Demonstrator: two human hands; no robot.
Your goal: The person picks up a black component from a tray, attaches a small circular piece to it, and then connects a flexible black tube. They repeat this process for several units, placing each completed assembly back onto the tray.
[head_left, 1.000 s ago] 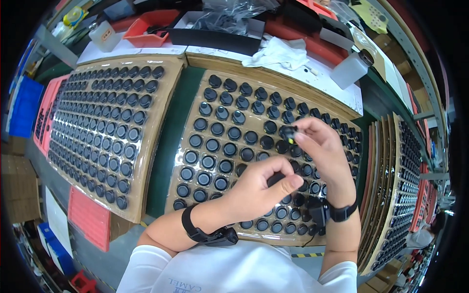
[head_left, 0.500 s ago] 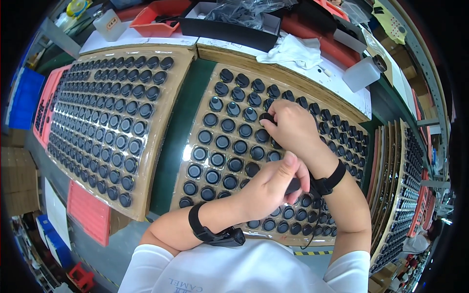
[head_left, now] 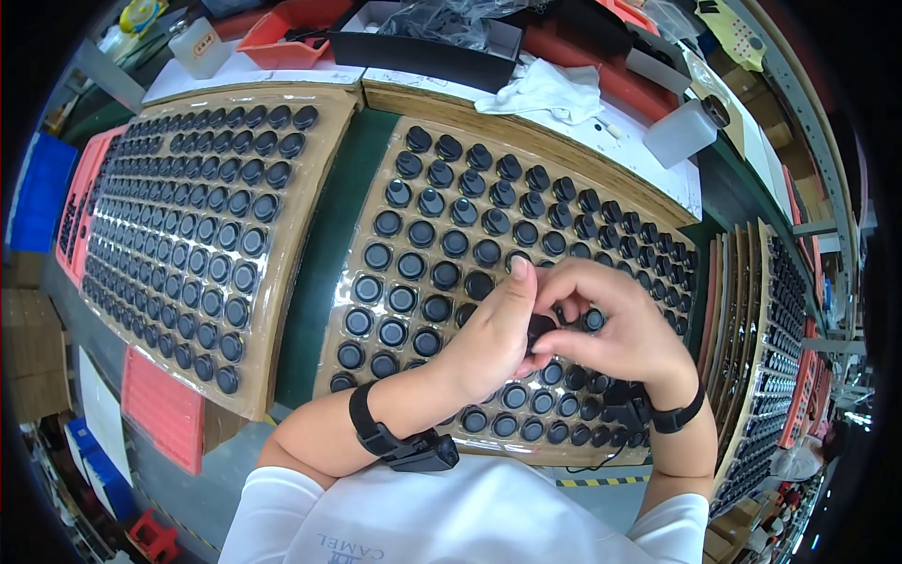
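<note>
Above the middle of a clear plastic tray [head_left: 331, 362] full of small round black caps [head_left: 455, 244], my two hands meet around a dark cap-like piece [head_left: 540, 329]. My left hand [head_left: 495, 338] is closed on it, thumb pointing up. From the other side my right hand [head_left: 615, 324] curls in, its thumb and fingers gripping the same piece. Fingers cover most of the piece, so its exact shape is hidden. Several of the tray's caps lie behind my hands. Each wrist wears a black strap with a small dark device [head_left: 420, 453].
A second tray of black caps [head_left: 319, 179] lies to the left. Along the far ledge are a red bin [head_left: 272, 47], a black box [head_left: 413, 58], white gloves [head_left: 545, 91] and a translucent bottle [head_left: 681, 133]. Upright stacked trays [head_left: 752, 348] stand at the right.
My right hand has come back from the tray's far caps toward my left hand, and both now grip the dark piece. My left hand has turned and shifted slightly left.
</note>
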